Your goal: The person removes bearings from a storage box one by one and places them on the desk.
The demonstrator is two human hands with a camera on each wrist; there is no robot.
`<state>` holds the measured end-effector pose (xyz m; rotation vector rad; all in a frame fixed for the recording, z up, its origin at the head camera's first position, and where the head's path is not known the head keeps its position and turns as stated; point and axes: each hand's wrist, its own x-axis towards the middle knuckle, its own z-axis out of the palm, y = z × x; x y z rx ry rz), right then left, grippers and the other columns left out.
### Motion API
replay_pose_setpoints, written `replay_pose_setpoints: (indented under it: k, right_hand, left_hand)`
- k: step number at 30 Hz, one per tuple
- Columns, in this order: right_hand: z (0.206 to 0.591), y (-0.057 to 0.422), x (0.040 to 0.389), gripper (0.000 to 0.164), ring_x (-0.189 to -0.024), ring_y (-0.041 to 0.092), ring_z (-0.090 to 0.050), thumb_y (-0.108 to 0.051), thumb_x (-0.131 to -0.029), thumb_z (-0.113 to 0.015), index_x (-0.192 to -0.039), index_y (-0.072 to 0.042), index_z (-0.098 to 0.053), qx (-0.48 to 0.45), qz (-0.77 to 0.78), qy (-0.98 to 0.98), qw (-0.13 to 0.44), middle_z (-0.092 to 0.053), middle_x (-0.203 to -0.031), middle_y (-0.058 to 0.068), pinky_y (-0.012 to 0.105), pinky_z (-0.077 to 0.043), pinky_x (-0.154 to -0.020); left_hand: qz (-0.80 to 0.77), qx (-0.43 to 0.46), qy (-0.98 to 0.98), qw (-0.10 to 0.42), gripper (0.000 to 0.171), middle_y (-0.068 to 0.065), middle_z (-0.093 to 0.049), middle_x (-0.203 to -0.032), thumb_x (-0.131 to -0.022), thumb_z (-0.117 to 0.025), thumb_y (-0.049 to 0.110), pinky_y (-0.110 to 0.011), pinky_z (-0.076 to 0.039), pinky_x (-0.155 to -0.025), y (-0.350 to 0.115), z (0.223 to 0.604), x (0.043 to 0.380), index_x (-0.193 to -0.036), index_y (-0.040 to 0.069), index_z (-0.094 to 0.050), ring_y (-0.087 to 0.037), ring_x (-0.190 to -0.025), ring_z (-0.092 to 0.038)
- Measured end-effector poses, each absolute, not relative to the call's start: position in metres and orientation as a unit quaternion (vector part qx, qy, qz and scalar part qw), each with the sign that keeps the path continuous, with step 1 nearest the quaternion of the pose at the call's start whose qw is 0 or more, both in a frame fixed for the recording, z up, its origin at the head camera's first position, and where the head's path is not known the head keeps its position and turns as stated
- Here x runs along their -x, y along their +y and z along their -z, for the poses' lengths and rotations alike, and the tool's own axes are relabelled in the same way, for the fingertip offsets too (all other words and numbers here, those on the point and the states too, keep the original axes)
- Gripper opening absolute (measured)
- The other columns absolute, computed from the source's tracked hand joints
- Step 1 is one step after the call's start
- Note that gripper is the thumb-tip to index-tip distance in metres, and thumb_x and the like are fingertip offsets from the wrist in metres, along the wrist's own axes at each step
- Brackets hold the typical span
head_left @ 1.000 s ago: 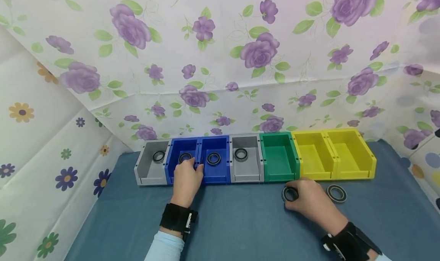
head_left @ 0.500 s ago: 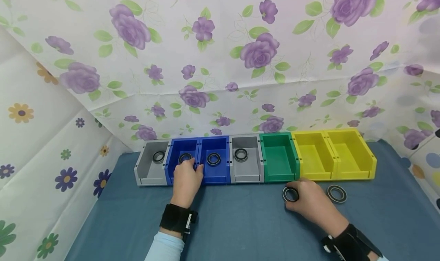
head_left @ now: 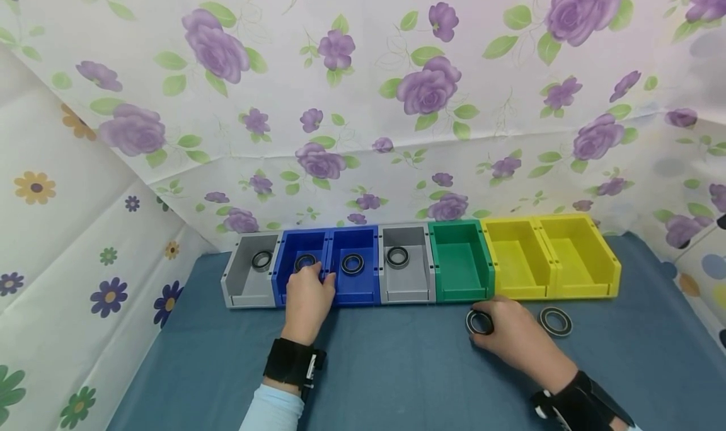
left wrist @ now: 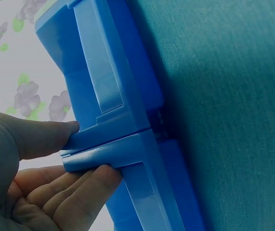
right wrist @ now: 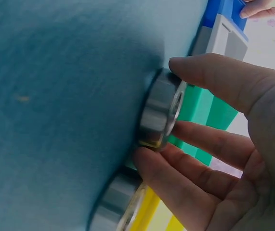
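In the head view, my left hand is at the front of the two blue bins. Its thumb and fingers pinch the adjoining side walls of those bins, as the left wrist view shows. A black-and-silver ball bearing lies in the left blue bin, partly behind the fingers; another bearing lies in the right blue bin. My right hand grips a bearing by its outer edge between thumb and fingers, low over the cloth before the green bin. Just right of that hand lies one more bearing.
The row of bins runs along the floral backdrop. A grey bin at the left end and a second grey bin hold one bearing each. At the right are two yellow bins. Blue cloth covers the table.
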<state>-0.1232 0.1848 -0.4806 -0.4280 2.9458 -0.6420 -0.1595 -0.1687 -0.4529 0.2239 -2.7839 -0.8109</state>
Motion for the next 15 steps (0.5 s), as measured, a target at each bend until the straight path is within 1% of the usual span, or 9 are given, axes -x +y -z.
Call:
replay_pose_setpoints:
  k: [4, 7, 11, 13, 15]
  right_hand:
    - [0.472, 0.185, 0.125, 0.047, -0.092, 0.017, -0.057, -0.032, -0.070, -0.078, -0.107, -0.005, -0.067, 0.151, 0.215, 0.964, 0.037, -0.062, -0.101, 0.005, 0.039, -0.049, -0.073]
    - [0.461, 0.184, 0.128, 0.044, -0.091, 0.018, -0.058, -0.032, -0.074, -0.076, -0.108, -0.005, -0.067, 0.158, 0.220, 0.963, 0.008, -0.063, -0.102, 0.006, 0.037, -0.050, -0.072]
    - [0.440, 0.184, 0.136, 0.041, -0.078, 0.016, -0.059, -0.032, -0.078, -0.073, -0.111, -0.007, -0.066, 0.151, 0.243, 0.958, -0.038, -0.062, -0.107, 0.009, 0.030, -0.049, -0.060]
    - [0.429, 0.185, 0.141, 0.042, -0.079, 0.019, -0.059, -0.031, -0.079, -0.072, -0.113, -0.007, -0.065, 0.142, 0.252, 0.955, -0.068, -0.060, -0.110, 0.013, 0.031, -0.050, -0.060]
    - [0.421, 0.186, 0.147, 0.045, -0.084, 0.025, -0.059, -0.030, -0.080, -0.071, -0.116, -0.006, -0.062, 0.129, 0.256, 0.953, -0.101, -0.058, -0.114, 0.017, 0.036, -0.051, -0.062]
  left_hand:
    - [0.278, -0.077, -0.950, 0.116, 0.041, -0.018, -0.059, -0.115, -0.090, -0.061, 0.027, -0.039, -0.050, -0.075, -0.168, 0.452, 0.159, -0.119, -0.002, -0.060, -0.026, -0.098, -0.059]
    - [0.278, -0.080, -0.950, 0.115, 0.041, -0.018, -0.059, -0.114, -0.090, -0.061, 0.027, -0.040, -0.050, -0.075, -0.168, 0.452, 0.159, -0.119, -0.002, -0.060, -0.026, -0.098, -0.059]
    - [0.279, -0.087, -0.951, 0.106, 0.041, -0.018, -0.059, -0.115, -0.091, -0.061, 0.028, -0.039, -0.050, -0.074, -0.167, 0.451, 0.158, -0.120, -0.001, -0.059, -0.026, -0.099, -0.059]
    - [0.279, -0.089, -0.950, 0.105, 0.041, -0.018, -0.059, -0.115, -0.091, -0.061, 0.028, -0.039, -0.050, -0.073, -0.167, 0.450, 0.158, -0.120, -0.001, -0.059, -0.025, -0.098, -0.060]
    - [0.279, -0.089, -0.950, 0.107, 0.041, -0.018, -0.059, -0.115, -0.090, -0.061, 0.028, -0.039, -0.051, -0.073, -0.167, 0.450, 0.158, -0.120, -0.001, -0.059, -0.026, -0.098, -0.060]
